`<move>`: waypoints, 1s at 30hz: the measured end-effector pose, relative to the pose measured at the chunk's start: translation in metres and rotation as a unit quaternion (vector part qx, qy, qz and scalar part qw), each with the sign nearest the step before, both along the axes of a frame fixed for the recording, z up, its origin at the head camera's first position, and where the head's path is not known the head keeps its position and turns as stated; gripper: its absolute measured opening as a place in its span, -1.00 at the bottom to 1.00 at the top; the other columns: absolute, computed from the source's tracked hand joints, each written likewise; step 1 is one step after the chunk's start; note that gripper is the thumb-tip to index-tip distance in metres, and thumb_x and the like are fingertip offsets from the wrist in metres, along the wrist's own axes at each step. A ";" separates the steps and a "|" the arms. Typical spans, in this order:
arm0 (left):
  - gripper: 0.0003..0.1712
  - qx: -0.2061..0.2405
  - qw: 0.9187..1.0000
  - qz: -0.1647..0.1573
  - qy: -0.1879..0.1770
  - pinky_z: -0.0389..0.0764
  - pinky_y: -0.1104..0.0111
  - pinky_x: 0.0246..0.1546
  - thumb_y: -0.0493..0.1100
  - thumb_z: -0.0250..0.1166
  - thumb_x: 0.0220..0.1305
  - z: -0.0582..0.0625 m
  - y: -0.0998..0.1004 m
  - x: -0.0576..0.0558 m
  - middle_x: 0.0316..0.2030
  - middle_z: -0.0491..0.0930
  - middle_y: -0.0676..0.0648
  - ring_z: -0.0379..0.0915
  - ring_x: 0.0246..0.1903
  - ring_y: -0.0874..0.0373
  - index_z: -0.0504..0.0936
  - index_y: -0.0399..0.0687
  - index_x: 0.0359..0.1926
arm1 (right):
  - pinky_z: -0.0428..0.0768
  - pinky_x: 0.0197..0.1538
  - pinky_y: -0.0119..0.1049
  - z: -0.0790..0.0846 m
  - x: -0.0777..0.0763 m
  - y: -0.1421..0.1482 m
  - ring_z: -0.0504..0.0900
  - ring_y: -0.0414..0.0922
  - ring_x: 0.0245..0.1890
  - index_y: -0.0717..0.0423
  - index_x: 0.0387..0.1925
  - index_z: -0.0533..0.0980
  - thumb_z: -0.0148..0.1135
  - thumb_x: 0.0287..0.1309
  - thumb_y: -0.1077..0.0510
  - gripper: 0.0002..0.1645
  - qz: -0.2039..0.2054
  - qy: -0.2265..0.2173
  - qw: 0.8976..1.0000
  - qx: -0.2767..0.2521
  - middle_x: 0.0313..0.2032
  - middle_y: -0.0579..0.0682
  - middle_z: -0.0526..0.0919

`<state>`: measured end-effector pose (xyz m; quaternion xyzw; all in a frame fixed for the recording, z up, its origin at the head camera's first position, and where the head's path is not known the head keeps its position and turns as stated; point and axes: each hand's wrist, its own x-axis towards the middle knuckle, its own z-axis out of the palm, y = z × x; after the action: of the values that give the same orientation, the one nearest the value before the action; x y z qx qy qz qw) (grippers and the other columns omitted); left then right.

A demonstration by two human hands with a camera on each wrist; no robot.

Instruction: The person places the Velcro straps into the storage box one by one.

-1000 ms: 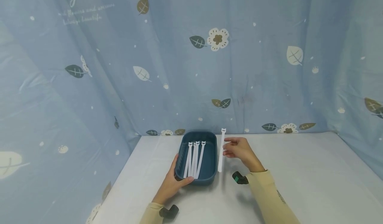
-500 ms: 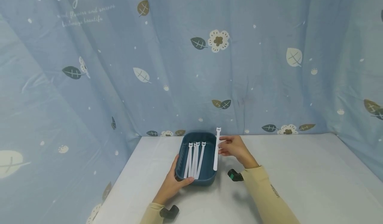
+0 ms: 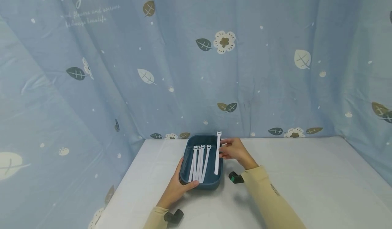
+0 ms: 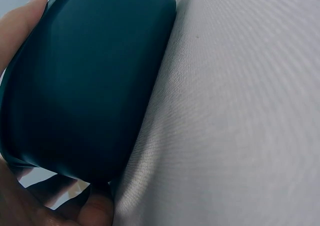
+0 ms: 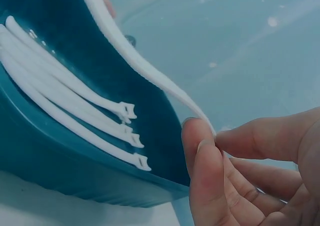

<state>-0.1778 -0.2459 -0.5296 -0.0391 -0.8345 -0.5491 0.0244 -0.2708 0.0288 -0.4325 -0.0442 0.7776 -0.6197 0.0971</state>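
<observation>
A dark blue plastic bin sits on the white tabletop. My left hand grips its near left corner, thumb over the rim; in the left wrist view, fingers press the outer wall. Several white cable tie straps with slotted heads lie side by side inside. Between thumb and fingertips my right hand pinches another white cable tie strap, over the bin's right side with its slotted head toward the back. The right wrist view shows this strap edge-on, above the bin's opening.
A blue curtain printed with leaves and flowers hangs behind the table and along its left side. Black camera mounts stick out from both sleeves.
My right hand has moved left with the cable tie strap, from beside the bin to over its right part. The left hand and the bin stay where they were.
</observation>
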 end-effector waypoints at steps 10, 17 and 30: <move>0.37 0.000 1.000 -0.004 0.001 0.11 -0.30 0.54 0.07 0.60 0.09 0.002 0.001 -0.002 0.65 0.00 -0.20 0.01 0.60 -0.27 -0.16 0.20 0.68 | 0.73 -0.43 -0.38 -0.006 -0.006 -0.011 0.73 -0.19 -0.57 0.44 0.22 0.49 0.31 0.27 0.35 -0.49 0.006 -0.015 1.000 0.018 -0.36 0.17 0.75; 0.37 0.000 1.000 -0.002 -0.002 0.11 -0.31 0.53 0.09 0.60 0.09 0.002 0.000 -0.001 0.65 0.01 -0.21 0.01 0.60 -0.28 -0.15 0.19 0.69 | 0.71 -0.47 -0.40 -0.009 -0.008 -0.017 0.69 -0.22 -0.61 0.43 0.19 0.52 0.31 0.25 0.36 -0.52 0.008 -0.025 0.999 0.031 -0.41 0.13 0.74; 0.36 0.001 1.000 -0.001 -0.003 0.12 -0.31 0.53 0.08 0.60 0.09 0.001 0.000 -0.001 0.64 0.02 -0.19 0.02 0.59 -0.27 -0.15 0.18 0.68 | 0.74 -0.44 -0.38 -0.006 -0.009 -0.028 0.71 -0.22 -0.59 0.45 0.21 0.51 0.31 0.24 0.35 -0.49 0.008 -0.013 0.995 0.102 -0.35 0.16 0.74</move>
<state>-0.1783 -0.2459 -0.5284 -0.0379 -0.8337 -0.5505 0.0213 -0.2799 0.0010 -0.4381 -0.0319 0.8350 -0.5369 0.1164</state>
